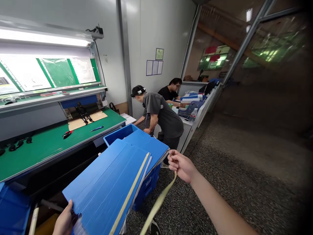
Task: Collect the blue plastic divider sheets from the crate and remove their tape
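Blue corrugated plastic sheets (110, 182) lie tilted over a blue crate (146, 186), with a pale yellow strip (130, 192) along the upper sheet's right side. At the sheet's lower left corner, my left hand (64, 220) grips the edge, thumb on top. My right hand (181, 164) is closed beside the far right corner of the sheets, on a loose yellowish strip (160, 200) that hangs down toward the floor. Whether its fingertips also touch the sheet corner is not clear.
A green-topped workbench (49, 147) runs along the left, holding a blue pen (97, 128) and black parts. One person in grey (163, 114) bends over just beyond the crate; another sits at a desk behind. A blue bin (12, 209) stands at lower left.
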Demonstrator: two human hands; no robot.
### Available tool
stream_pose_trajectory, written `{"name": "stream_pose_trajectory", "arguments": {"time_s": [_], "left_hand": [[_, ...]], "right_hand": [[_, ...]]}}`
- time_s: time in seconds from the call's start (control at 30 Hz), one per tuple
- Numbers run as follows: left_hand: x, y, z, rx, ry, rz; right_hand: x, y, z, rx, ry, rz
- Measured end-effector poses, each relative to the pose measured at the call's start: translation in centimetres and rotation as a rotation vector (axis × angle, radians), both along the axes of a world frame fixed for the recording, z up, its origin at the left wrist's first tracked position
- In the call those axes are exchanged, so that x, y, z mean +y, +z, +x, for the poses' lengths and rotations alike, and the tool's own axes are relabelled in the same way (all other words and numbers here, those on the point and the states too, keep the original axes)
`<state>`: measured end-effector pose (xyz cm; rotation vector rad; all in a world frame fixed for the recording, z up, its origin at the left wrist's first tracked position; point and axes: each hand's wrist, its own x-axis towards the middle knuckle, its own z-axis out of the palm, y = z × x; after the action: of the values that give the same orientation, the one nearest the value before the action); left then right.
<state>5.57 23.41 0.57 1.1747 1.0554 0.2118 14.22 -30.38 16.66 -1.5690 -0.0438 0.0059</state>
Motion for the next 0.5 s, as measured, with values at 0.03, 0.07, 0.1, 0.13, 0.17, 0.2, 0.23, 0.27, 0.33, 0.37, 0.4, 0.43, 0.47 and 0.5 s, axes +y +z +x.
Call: {"name": "stream_pose_trajectory", "arguments": {"time_s": [0.03, 0.07, 0.1, 0.13, 0.17, 0.2, 0.23, 0.27, 0.33, 0.37, 0.4, 0.43, 0.47, 0.5], "left_hand": [[0.2, -0.5, 0.0, 0.019, 0.003, -0.038], [0.3, -1.0, 0.0, 0.033, 0.007, -0.059], [0.2, -1.4, 0.1, 0.040, 0.004, -0.065], [0.1, -1.7, 0.1, 0.043, -0.005, -0.060], [-0.2, -1.8, 0.1, 0.048, -0.012, -0.057], [-0.7, -1.8, 0.2, 0.053, -0.018, -0.058], [-1.2, -1.7, 0.2, 0.056, -0.023, -0.057], [-1.7, -1.5, 0.3, 0.065, -0.021, -0.053], [-2.9, -1.0, 0.6, 0.084, -0.019, -0.028], [-3.4, -0.7, 0.7, 0.087, -0.024, -0.007], [-3.9, -0.5, 0.9, 0.089, -0.025, 0.016], [-4.2, -0.2, 1.0, 0.088, -0.023, 0.033], [-4.6, 0.0, 1.1, 0.085, -0.018, 0.048], [-4.8, 0.2, 1.2, 0.079, -0.015, 0.055]], "right_hand": [[-0.2, -1.1, 2.1, 0.013, -0.025, -0.060], [-0.3, -2.4, 4.2, 0.024, -0.048, -0.123], [-0.4, -3.6, 6.2, 0.030, -0.066, -0.201], [-0.3, -4.9, 8.2, 0.030, -0.074, -0.287], [0.0, -6.2, 10.0, 0.022, -0.067, -0.377], [0.4, -7.4, 11.5, 0.010, -0.046, -0.469], [1.0, -8.6, 12.9, -0.005, -0.014, -0.560], [1.6, -9.7, 14.1, -0.019, 0.024, -0.648], [2.6, -11.6, 16.0, -0.042, 0.097, -0.809], [3.0, -12.3, 16.8, -0.055, 0.128, -0.880], [3.2, -12.8, 17.5, -0.071, 0.156, -0.944], [3.3, -13.3, 18.1, -0.091, 0.183, -1.001], [3.3, -13.5, 18.7, -0.119, 0.211, -1.052], [3.1, -13.7, 19.2, -0.153, 0.240, -1.099]]}}
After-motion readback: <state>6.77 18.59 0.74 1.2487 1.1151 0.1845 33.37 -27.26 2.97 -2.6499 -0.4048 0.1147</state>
